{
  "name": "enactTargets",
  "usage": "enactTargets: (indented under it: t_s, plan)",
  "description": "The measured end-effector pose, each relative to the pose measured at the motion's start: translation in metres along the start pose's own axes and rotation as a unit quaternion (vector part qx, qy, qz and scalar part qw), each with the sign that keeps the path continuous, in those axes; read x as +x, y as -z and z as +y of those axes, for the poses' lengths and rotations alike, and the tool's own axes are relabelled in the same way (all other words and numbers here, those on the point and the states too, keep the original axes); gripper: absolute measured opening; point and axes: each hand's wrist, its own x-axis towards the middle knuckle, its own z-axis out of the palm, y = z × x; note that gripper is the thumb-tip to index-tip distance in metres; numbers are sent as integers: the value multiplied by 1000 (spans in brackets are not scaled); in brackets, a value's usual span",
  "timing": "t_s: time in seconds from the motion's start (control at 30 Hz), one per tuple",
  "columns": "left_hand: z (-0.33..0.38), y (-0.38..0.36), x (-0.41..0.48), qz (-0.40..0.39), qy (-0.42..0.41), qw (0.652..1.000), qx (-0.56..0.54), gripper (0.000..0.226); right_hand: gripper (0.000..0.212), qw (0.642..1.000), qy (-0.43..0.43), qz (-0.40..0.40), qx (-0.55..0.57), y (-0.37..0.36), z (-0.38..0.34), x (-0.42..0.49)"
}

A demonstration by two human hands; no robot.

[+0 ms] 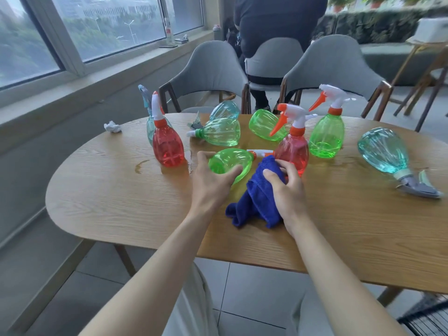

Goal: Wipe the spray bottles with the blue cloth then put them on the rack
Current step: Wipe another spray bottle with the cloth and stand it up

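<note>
fig. green spray bottle [230,166] lying on its side near the middle of the wooden table [121,202], wide base toward the viewer, neck and white-orange trigger head pointing away and right. the left hand [213,180] comes in palm down on a straight forearm and grips the base, fingers curled over its far left edge and thumb laid across the near side. the right hand [288,187], also palm down, clutches a bunched blue cloth [257,200]; fingers and thumb are curled over the top of the bundle. the cloth's upper end lies against the bottle's shoulder by the neck, and its lower folds trail onto the table between the two wrists.

just behind the right hand stands a red bottle [294,149] with an orange trigger; right of it, an upright green bottle [327,137]. a second red bottle [168,146] stands to the left, an upright teal bottle [149,127] behind it. two green bottles [220,132] [265,124] and a teal one [224,110] lie on their sides farther back; another teal bottle [383,151] lies well apart at the right. crumpled white paper [112,127] sits at the far left edge; a wet ring [140,166] marks the wood. two grey chairs [213,73] [337,66] face the far side, a seated person [278,20] beyond
</note>
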Motion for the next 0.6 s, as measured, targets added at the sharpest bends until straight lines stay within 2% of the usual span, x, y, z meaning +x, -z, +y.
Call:
enactTargets:
  t_s: [0.13, 0.3, 0.37, 0.47, 0.6]
  plan:
    - [-12, -2, -18, 27, -56, 998, 9, 61, 20, 1000, 15, 1, 6, 1, 1, 0]
    - [-16, 6, -26, -33, -146, 987, 58, 68, 28, 999, 40, -21, -22, -2, 0, -2]
    - [-11, 13, -24, -52, -124, 990, 38, 73, 29, 999, 39, -20, -28, -1, 0, -1]
    - [-4, 21, -15, -82, -49, 995, -18, 83, 25, 998, 41, -21, -34, -1, -2, -2]
    - [-12, 16, -13, -106, -44, 992, 46, 94, 26, 998, 59, 8, -13, -2, -7, -3]
